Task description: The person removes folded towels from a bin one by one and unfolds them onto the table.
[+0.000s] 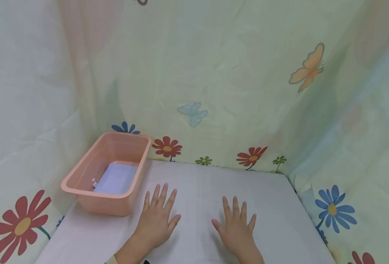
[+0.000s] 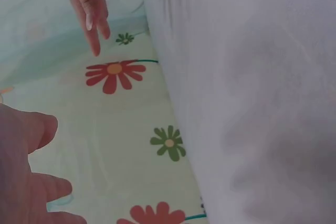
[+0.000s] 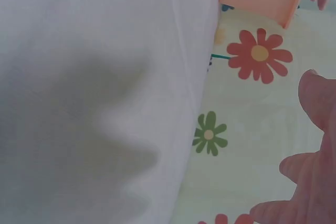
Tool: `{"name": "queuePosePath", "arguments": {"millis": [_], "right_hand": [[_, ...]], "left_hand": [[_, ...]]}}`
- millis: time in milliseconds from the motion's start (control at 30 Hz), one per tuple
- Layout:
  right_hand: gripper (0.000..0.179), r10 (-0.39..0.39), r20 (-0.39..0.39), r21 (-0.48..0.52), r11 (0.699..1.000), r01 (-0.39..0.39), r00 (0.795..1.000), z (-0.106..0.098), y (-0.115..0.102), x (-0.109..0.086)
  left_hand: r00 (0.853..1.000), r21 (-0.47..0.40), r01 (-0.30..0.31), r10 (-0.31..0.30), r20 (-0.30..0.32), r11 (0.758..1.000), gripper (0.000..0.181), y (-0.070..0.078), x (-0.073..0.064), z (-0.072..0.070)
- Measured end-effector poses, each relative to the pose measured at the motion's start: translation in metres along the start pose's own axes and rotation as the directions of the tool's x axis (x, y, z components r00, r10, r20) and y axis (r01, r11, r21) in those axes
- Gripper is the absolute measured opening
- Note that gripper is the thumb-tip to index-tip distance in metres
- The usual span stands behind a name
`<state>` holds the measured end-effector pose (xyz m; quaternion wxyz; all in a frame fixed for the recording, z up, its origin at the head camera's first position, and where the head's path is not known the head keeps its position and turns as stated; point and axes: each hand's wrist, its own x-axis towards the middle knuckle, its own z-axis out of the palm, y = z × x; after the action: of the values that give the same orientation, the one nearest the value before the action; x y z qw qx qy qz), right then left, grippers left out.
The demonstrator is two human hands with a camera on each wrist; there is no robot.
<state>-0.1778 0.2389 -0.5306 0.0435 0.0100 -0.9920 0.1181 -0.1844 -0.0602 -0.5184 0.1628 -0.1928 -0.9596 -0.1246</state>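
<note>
Both hands hover palm down above the white-covered table [image 1: 201,183], fingers straight and spread, with nothing in them. The left hand [image 1: 157,223] is just right of a pink plastic basin [image 1: 108,204]. In the left wrist view its thumb and fingertips [image 2: 44,129] show at the left edge. Farther right, the right hand [image 1: 237,233] is held level with it, a gap between the two thumbs. The right wrist view catches its thumb and fingers [image 3: 317,98] at the right edge, with their shadow on the cloth. Inside the basin lies a flat, pale, folded-looking item [image 1: 116,179] with a small white tag.
The basin stands at the table's back left corner. Hanging fabric [image 1: 227,73] printed with flowers and butterflies encloses the table at the back and both sides. The table's right edge [image 1: 308,209] runs beside a blue printed flower [image 1: 333,209].
</note>
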Motion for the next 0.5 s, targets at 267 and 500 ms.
{"name": "queuePosePath", "arguments": {"millis": [267, 500], "right_hand": [[0.088, -0.008, 0.002, 0.012, 1.0, 0.008, 1.0, -0.014, -0.003, 0.008], [0.083, -0.061, -0.076, 0.011, 0.998, 0.062, 0.995, -0.023, -0.011, 0.023]], "left_hand": [[0.99, 0.043, -0.074, 0.079, -0.117, 0.996, 0.072, -0.008, 0.007, -0.021], [0.956, 0.048, -0.104, 0.113, -0.271, 0.993, 0.066, -0.021, 0.015, -0.047]]}}
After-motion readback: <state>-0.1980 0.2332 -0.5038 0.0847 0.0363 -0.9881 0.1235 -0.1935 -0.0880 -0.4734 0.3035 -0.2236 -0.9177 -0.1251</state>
